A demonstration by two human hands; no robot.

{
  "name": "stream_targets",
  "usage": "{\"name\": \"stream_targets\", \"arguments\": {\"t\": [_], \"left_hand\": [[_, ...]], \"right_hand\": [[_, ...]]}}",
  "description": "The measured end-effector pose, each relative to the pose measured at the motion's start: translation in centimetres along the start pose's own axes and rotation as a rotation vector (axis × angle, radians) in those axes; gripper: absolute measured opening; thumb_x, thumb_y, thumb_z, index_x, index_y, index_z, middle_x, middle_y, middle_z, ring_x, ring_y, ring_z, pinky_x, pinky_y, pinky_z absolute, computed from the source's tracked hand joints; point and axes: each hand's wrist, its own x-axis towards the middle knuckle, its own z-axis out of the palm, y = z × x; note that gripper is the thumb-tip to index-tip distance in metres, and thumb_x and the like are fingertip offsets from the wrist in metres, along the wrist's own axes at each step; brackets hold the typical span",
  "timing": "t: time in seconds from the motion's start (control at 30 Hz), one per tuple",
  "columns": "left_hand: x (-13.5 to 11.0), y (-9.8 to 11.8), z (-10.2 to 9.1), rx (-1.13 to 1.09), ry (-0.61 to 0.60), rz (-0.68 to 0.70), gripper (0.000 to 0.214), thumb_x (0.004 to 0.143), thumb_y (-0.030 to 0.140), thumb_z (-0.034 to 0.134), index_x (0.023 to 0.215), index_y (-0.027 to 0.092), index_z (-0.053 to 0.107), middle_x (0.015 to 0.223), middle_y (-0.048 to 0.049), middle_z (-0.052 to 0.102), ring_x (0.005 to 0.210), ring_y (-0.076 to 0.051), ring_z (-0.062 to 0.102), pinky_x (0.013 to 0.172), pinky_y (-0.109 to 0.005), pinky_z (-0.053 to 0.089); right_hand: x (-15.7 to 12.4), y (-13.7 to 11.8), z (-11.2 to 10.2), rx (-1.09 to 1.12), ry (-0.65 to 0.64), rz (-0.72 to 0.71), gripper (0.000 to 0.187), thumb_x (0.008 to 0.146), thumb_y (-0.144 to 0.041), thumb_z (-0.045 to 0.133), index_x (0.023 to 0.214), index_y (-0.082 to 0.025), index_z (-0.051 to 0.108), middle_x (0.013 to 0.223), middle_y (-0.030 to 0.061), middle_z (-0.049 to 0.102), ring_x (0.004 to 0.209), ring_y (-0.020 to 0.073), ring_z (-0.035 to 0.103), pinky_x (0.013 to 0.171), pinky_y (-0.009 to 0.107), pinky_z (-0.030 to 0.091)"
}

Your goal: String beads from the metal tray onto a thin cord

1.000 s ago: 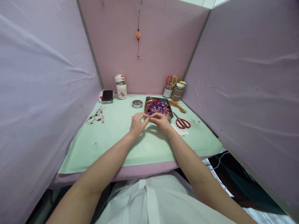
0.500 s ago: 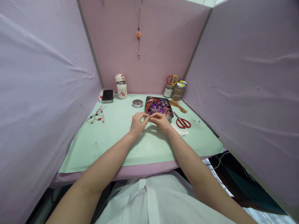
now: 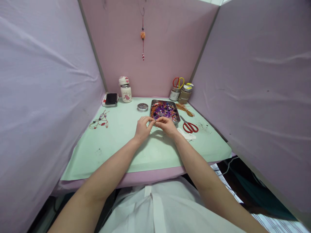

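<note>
My left hand and my right hand meet fingertip to fingertip above the table, both closed in a pinch. Whatever lies between the fingertips is too small to make out. Just behind them stands a metal tray filled with purple, orange and clear beads, with orange cord along its left side. Red-handled scissors lie to the right of my right hand, beside a crumpled white cloth. A small round tin sits beyond my left hand.
Beaded cords lie at the left. A phone and a white bottle stand at the back left. At the back right are a jar holding scissors, a brown jar and orange cord. A beaded pendant hangs on the pink wall.
Both hands stay pinched together in nearly the same place. The whole view has shifted very slightly; the objects on the table have not moved.
</note>
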Motion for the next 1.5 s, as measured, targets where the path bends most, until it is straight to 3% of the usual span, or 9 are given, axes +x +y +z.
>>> {"name": "stream_targets", "arguments": {"t": [0.27, 0.57, 0.83, 1.1, 1.5], "left_hand": [[-0.1, 0.1, 0.0, -0.036, 0.008, -0.024, 0.01, 0.087, 0.025, 0.054, 0.082, 0.02, 0.06, 0.084, -0.0031, 0.066, 0.085, -0.017, 0.058, 0.081, -0.032, 0.046], [-0.2, 0.3, 0.2, -0.153, -0.09, -0.172, 0.009, 0.088, 0.025, 0.049, 0.085, 0.02, 0.055, 0.078, -0.0002, 0.061, 0.069, -0.013, 0.055, 0.067, -0.027, 0.044], [-0.2, 0.3, 0.3, -0.095, -0.07, -0.117, 0.008, 0.087, 0.024, 0.05, 0.084, 0.02, 0.056, 0.081, -0.0022, 0.063, 0.072, -0.014, 0.055, 0.07, -0.028, 0.045], [-0.2, 0.3, 0.2, -0.059, -0.018, -0.068, 0.009, 0.087, 0.024, 0.052, 0.083, 0.019, 0.058, 0.079, -0.0023, 0.062, 0.072, -0.014, 0.055, 0.069, -0.028, 0.045], [-0.2, 0.4, 0.2, -0.033, -0.011, -0.047, 0.009, 0.087, 0.022, 0.053, 0.081, 0.02, 0.058, 0.078, -0.0018, 0.063, 0.071, -0.014, 0.055, 0.069, -0.028, 0.045]], "right_hand": [[0.2, 0.3, -0.1, 0.064, 0.031, 0.001, 0.025, 0.059, -0.034, 0.084, 0.073, -0.023, 0.067, 0.07, -0.0035, 0.066, 0.066, 0.0103, 0.056, 0.066, 0.026, 0.047], [0.3, 0.4, -0.4, 0.01, 0.076, -0.002, 0.025, 0.058, -0.036, 0.083, 0.076, -0.024, 0.07, 0.071, -0.0026, 0.065, 0.066, 0.0112, 0.056, 0.064, 0.027, 0.047], [0.6, 1.0, -0.6, 0.031, 0.076, -0.004, 0.027, 0.057, -0.037, 0.083, 0.076, -0.024, 0.07, 0.076, -0.0019, 0.068, 0.072, 0.0136, 0.06, 0.073, 0.031, 0.05], [0.5, 0.8, -0.6, 0.025, 0.081, -0.008, 0.024, 0.058, -0.035, 0.082, 0.076, -0.024, 0.07, 0.073, -0.0025, 0.066, 0.068, 0.012, 0.058, 0.068, 0.028, 0.048], [0.2, 0.5, -0.2, 0.043, 0.085, 0.007, 0.026, 0.057, -0.037, 0.083, 0.075, -0.024, 0.069, 0.075, -0.0017, 0.068, 0.073, 0.0141, 0.062, 0.073, 0.031, 0.05]]}}
